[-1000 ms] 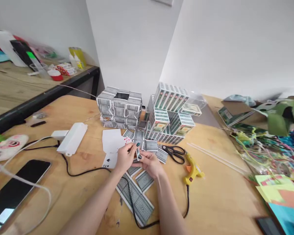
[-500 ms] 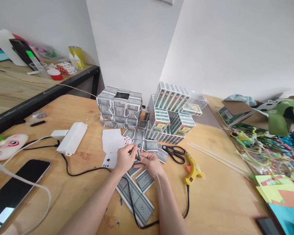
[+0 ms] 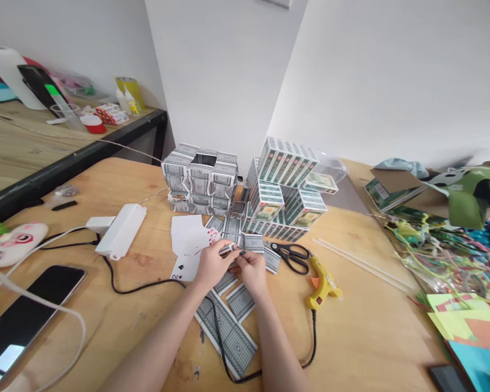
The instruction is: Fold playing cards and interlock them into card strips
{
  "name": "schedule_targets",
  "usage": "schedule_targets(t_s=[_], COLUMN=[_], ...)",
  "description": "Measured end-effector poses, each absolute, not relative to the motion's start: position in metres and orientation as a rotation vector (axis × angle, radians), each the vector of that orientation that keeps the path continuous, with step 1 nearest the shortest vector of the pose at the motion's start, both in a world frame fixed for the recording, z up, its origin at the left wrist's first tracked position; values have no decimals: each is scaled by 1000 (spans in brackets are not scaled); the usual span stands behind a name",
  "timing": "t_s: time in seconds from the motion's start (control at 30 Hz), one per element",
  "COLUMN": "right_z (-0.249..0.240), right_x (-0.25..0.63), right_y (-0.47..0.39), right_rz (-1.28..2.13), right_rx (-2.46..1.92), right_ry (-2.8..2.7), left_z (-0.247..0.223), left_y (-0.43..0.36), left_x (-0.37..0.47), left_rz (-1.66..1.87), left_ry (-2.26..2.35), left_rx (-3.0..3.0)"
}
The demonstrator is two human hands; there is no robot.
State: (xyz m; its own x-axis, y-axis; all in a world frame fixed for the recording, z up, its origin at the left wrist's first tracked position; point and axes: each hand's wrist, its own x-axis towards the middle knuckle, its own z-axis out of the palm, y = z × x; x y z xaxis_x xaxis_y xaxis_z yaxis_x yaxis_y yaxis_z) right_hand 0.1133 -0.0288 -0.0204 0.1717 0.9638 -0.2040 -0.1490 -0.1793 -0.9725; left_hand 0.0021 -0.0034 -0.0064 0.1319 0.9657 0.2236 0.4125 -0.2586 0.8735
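Here comes the right grip (image 3: 253, 272), rolled over now, its fingers bunched where they stretched out before! The small card (image 3: 227, 249), more upright earlier, tips flatter, pinched by the left grip (image 3: 213, 267) at its one o'clock, the right grip clasping it too, at its own ten o'clock.

Working remotely, I look through one head-worn camera from six o'clock, forward and down across the table (image 3: 147, 316), left hand (image 3: 213, 268) and right hand (image 3: 253, 273) near, wall (image 3: 224, 81) at twelve.
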Motion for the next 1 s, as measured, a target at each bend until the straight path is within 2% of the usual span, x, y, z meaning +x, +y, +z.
schedule_targets(t_s=[0.33, 0.67, 1.0], right_z=[-18, -17, -11], right_x=[112, 107, 112], right_y=[-33, -27, -28], right_rz=[1125, 1109, 1112], right_rx=[-1321, -1388, -1402], right_ry=[-1090, -842, -818], left_z=[-5, -5, -10], left_y=[-6, 0, -5], left_x=[4, 5, 5], left_rz=[1142, 1226, 1161], left_ry=[1432, 1174, 1343], left_rx=[1728, 1380, 1799])
